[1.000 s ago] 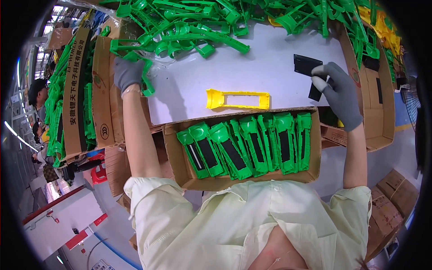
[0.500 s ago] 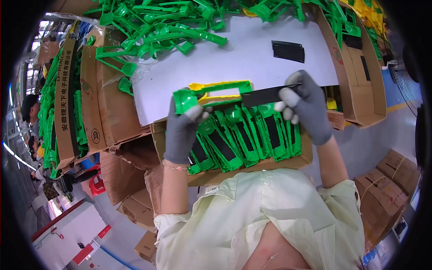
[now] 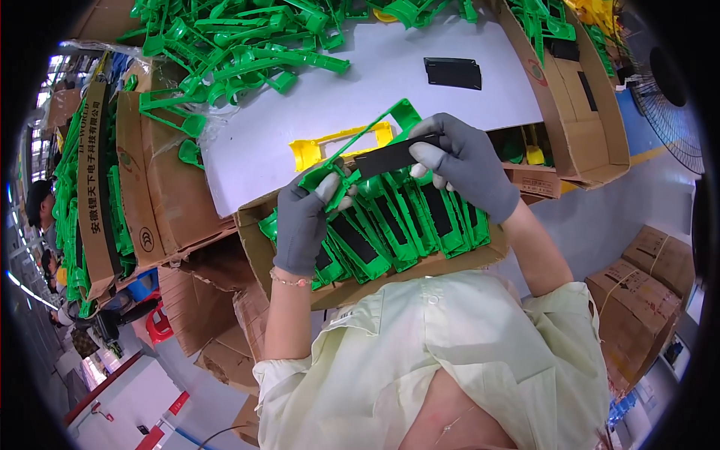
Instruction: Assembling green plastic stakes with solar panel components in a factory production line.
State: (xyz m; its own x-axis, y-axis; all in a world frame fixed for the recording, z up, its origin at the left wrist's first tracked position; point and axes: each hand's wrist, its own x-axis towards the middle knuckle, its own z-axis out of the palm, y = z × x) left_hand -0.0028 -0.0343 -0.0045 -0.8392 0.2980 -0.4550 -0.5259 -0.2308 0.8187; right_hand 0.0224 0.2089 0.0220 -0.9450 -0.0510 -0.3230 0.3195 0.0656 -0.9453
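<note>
Gray-gloved left hand (image 3: 301,223) clamped on a long green plastic frame (image 3: 406,115), gray-gloved right hand (image 3: 471,163) on a flat black strip (image 3: 385,157).
Both pieces are held at the far edge of the open brown cardboard box (image 3: 465,263).

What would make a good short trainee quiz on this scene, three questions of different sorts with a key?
1. Multiple choice: what does the right grip hold? A, a fan; B, a black strip; C, a cardboard box.
2. True or false: the yellow frame lies on the white tabletop.
3. Fill in: the left grip holds a ____.

Key: 1, B. 2, true. 3, green frame.
</note>
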